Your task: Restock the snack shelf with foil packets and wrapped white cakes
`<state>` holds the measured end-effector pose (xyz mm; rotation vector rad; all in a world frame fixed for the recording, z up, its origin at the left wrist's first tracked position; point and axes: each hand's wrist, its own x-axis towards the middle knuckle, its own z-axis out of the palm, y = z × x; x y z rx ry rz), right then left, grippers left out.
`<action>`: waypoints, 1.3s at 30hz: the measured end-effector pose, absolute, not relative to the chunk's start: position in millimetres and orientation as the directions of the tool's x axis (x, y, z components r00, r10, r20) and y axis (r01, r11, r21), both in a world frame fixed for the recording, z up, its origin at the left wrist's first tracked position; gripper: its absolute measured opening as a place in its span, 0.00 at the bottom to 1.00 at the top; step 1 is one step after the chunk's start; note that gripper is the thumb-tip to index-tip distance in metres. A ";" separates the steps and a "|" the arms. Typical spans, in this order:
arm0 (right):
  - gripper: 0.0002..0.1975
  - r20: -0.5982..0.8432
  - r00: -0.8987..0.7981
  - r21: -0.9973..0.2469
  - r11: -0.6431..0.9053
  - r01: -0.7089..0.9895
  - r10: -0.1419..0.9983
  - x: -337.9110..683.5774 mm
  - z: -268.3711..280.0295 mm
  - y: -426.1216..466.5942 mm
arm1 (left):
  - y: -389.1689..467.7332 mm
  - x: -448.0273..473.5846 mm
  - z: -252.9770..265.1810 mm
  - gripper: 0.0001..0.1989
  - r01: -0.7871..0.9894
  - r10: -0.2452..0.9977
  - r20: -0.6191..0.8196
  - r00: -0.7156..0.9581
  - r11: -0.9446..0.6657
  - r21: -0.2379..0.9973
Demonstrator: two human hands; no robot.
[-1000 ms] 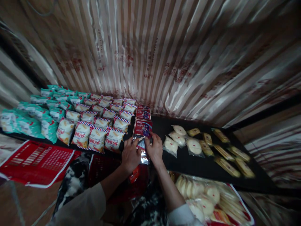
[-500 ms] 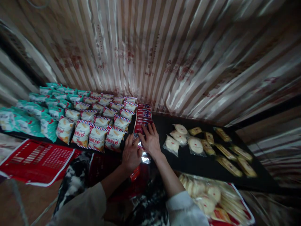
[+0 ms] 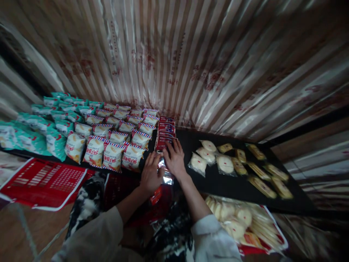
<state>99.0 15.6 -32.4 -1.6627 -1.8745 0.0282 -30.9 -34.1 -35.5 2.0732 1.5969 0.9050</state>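
A column of red packets [image 3: 165,138] runs from the back of the black table [image 3: 188,145] toward me. My right hand [image 3: 175,160] lies on the near packets of that column, fingers spread and pointing away from me. My left hand [image 3: 151,173] rests flat at the left side of the column's near end, with its fingers stretched forward. Between the two hands shows a shiny silver surface [image 3: 167,179]; what it belongs to is partly hidden. Neither hand visibly grips anything. Left of the column stand rows of white snack bags [image 3: 132,157] with striped tops.
Teal bags [image 3: 56,145] fill the table's left end. Round white cakes in clear wrappers [image 3: 225,165] and long yellow packets [image 3: 262,186] lie to the right. Below the front edge are a bag of more cakes [image 3: 237,227] and a red sheet [image 3: 46,183]. Striped curtain [image 3: 152,54] hangs behind.
The view has shifted slightly, so the table's contents sit a little higher. Both hands stay at the near red packets, with the left fingers a bit straighter.
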 end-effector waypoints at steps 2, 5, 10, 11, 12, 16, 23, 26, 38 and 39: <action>0.21 0.479 0.025 -0.436 0.213 0.874 0.877 101.3 -30.2 12.5 | -35.1 -32.4 -35.5 0.23 0.711 0.951 0.271 0.150 -0.294 0.639; 0.20 0.544 0.057 -0.474 0.250 0.844 0.837 104.5 -23.6 -0.6 | -42.0 -37.8 -37.2 0.22 0.701 0.933 0.340 0.121 -0.322 0.636; 0.16 0.640 0.049 -0.540 0.403 0.739 0.767 98.6 -15.3 -53.0 | -76.6 -57.0 -42.5 0.15 0.644 0.850 0.521 0.076 -0.440 0.626; 0.16 0.644 0.030 -0.549 0.435 0.714 0.764 95.3 -16.1 -65.5 | -85.4 -61.5 -43.9 0.14 0.639 0.849 0.523 0.075 -0.444 0.628; 0.16 0.639 0.005 -0.554 0.455 0.697 0.769 91.8 -17.9 -77.2 | -93.7 -65.7 -45.3 0.14 0.637 0.851 0.519 0.079 -0.443 0.630; 0.15 0.564 0.107 -0.627 0.341 0.700 0.818 82.8 -30.0 -103.4 | -113.1 -77.4 -49.5 0.13 0.648 0.879 0.470 0.083 -0.406 0.644; 0.29 0.250 0.462 -0.787 -0.099 0.609 0.851 93.4 -35.2 -81.9 | -112.9 -78.2 -44.5 0.15 0.638 0.925 0.376 0.051 -0.320 0.700; 0.29 0.139 0.463 -0.798 -0.178 0.575 0.875 97.7 -33.3 -74.8 | -116.7 -76.9 -44.4 0.14 0.624 0.930 0.360 0.070 -0.323 0.712; 0.17 0.022 0.476 -0.849 -0.235 0.474 0.879 102.2 -23.3 -64.8 | -110.0 -70.1 -42.0 0.15 0.622 0.893 0.442 0.080 -0.391 0.678; 0.16 0.010 0.471 -0.876 -0.220 0.430 0.882 101.9 -21.4 -63.0 | -109.7 -69.5 -41.4 0.14 0.618 0.887 0.452 0.088 -0.405 0.674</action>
